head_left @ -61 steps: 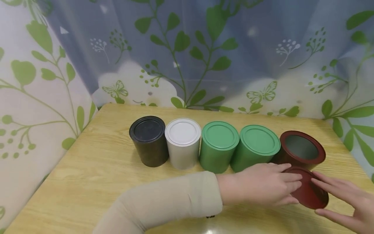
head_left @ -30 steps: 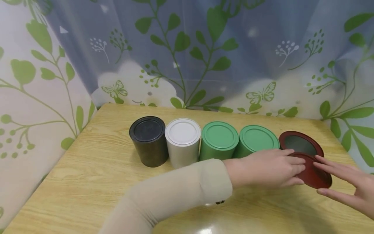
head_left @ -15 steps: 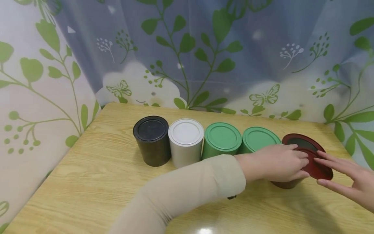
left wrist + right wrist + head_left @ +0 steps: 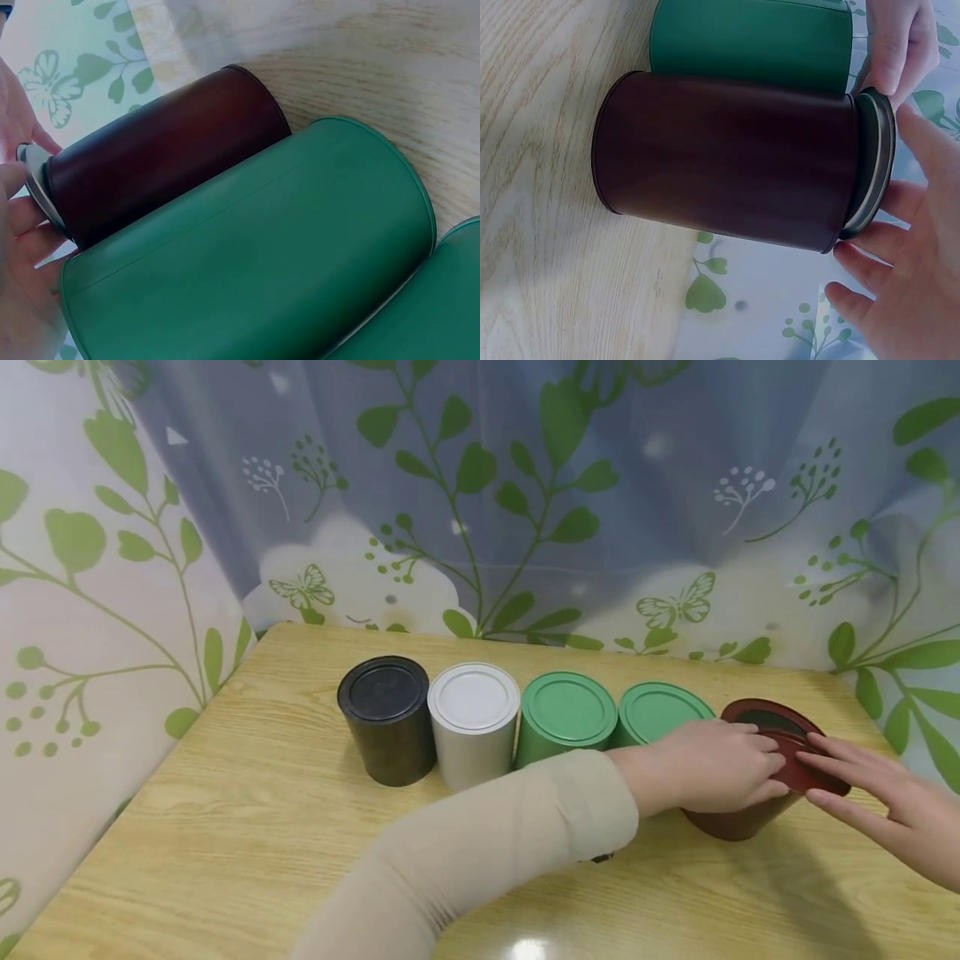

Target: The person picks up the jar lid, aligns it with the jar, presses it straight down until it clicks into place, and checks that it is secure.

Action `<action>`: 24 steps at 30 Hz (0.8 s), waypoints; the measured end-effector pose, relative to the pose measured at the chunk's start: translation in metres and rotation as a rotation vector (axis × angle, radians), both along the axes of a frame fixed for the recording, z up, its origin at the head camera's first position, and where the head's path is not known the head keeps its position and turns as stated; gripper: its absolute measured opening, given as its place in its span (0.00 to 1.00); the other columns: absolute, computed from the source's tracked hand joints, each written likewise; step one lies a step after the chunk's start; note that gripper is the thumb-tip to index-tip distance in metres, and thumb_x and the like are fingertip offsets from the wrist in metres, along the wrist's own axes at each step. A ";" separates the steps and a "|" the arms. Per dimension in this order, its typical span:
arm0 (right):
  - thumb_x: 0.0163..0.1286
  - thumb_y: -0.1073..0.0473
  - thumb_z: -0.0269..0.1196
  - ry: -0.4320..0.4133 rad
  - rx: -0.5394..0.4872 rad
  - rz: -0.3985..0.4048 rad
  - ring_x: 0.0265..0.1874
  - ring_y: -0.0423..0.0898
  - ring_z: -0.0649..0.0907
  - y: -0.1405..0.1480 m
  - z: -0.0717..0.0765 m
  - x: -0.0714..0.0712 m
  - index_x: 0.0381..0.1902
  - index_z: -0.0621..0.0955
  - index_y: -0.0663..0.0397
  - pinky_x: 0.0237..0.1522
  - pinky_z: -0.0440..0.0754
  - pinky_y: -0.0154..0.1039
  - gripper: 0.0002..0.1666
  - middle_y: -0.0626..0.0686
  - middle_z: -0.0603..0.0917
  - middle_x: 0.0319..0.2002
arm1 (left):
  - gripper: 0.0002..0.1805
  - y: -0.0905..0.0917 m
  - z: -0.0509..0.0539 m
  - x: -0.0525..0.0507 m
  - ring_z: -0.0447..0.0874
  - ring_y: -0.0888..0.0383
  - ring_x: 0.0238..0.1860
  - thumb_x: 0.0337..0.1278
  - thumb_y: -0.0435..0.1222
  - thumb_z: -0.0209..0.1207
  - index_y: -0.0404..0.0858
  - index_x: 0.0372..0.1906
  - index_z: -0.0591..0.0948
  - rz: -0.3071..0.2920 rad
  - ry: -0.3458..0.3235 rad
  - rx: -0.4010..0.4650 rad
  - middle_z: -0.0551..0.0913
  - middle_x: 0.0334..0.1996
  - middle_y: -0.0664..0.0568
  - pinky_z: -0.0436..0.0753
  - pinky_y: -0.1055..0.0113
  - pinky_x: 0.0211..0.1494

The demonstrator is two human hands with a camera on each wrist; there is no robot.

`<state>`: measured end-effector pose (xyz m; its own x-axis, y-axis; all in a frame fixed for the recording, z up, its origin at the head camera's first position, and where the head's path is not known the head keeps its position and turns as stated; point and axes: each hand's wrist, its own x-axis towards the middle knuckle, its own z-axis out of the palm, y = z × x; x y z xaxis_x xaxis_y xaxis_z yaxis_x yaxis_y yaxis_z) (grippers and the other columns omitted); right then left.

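Note:
A dark red lid (image 4: 795, 762) lies tilted over the mouth of a dark red can (image 4: 738, 818). In the right wrist view the lid (image 4: 885, 161) sits at a slant, with a gap under part of its edge. My left hand (image 4: 712, 768) reaches across from the left and pinches the lid's near-left edge. At the lid's right edge my right hand (image 4: 885, 802) touches the rim with spread, mostly straight fingers. Beside the red can stands a lidded green can (image 4: 663, 710); my left forearm and hand hide its lower part.
To the left, in a row, stand another green can (image 4: 567, 710), a white can (image 4: 474, 702) and a black can (image 4: 386, 718), all lidded. They stand on a wooden table (image 4: 225, 827). A leaf-patterned curtain (image 4: 480, 502) hangs behind it.
Both hands have carried the lid away from me, from in front of the red can to over its mouth. Less of the can's opening shows now. The other cans stay put.

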<state>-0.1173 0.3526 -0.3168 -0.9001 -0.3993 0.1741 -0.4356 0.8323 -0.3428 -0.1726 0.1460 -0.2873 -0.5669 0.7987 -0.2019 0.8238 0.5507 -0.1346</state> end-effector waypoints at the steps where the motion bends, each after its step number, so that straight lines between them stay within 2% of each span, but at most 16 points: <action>1: 0.69 0.61 0.57 -0.026 0.001 -0.011 0.66 0.71 0.48 0.000 0.001 -0.001 0.63 0.67 0.70 0.60 0.38 0.70 0.28 0.70 0.54 0.68 | 0.27 0.000 0.000 -0.001 0.47 0.68 0.70 0.67 0.59 0.30 0.62 0.68 0.62 0.002 -0.001 0.006 0.55 0.68 0.72 0.49 0.73 0.69; 5: 0.70 0.58 0.56 -0.080 0.021 -0.027 0.67 0.70 0.45 -0.001 0.005 -0.005 0.64 0.65 0.70 0.60 0.36 0.70 0.30 0.71 0.51 0.69 | 0.26 0.001 0.002 -0.003 0.51 0.69 0.68 0.68 0.59 0.31 0.62 0.65 0.66 0.013 -0.005 0.043 0.61 0.65 0.71 0.52 0.72 0.69; 8: 0.70 0.57 0.56 -0.082 0.034 -0.021 0.66 0.72 0.46 -0.001 0.007 -0.008 0.65 0.65 0.69 0.59 0.38 0.71 0.31 0.72 0.51 0.68 | 0.25 0.001 0.004 -0.005 0.54 0.71 0.66 0.68 0.59 0.32 0.62 0.63 0.68 0.024 -0.003 0.067 0.64 0.63 0.70 0.55 0.72 0.68; 14: 0.70 0.57 0.57 -0.069 0.062 -0.023 0.63 0.74 0.52 -0.004 0.011 -0.014 0.65 0.65 0.69 0.54 0.51 0.72 0.32 0.74 0.53 0.67 | 0.25 0.005 0.005 -0.011 0.54 0.72 0.66 0.68 0.59 0.33 0.62 0.64 0.67 0.059 -0.012 0.061 0.62 0.65 0.68 0.54 0.69 0.69; 18: 0.70 0.54 0.57 -0.089 0.106 -0.046 0.61 0.76 0.56 -0.008 0.014 -0.018 0.66 0.64 0.69 0.47 0.61 0.69 0.33 0.73 0.51 0.68 | 0.24 0.007 0.003 -0.014 0.54 0.72 0.66 0.68 0.58 0.34 0.62 0.63 0.68 0.076 -0.021 0.074 0.61 0.66 0.67 0.53 0.68 0.69; 24: 0.70 0.51 0.56 -0.107 0.160 -0.066 0.59 0.76 0.59 -0.013 0.017 -0.021 0.67 0.63 0.67 0.42 0.66 0.66 0.35 0.70 0.49 0.69 | 0.23 0.009 0.003 -0.015 0.55 0.72 0.66 0.67 0.59 0.36 0.62 0.62 0.69 0.116 -0.030 0.098 0.61 0.66 0.68 0.52 0.66 0.70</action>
<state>-0.1379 0.3395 -0.2994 -0.9352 -0.3537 0.0145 -0.3463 0.9056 -0.2451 -0.1879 0.1547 -0.2844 -0.6511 0.7450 -0.1450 0.7569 0.6515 -0.0517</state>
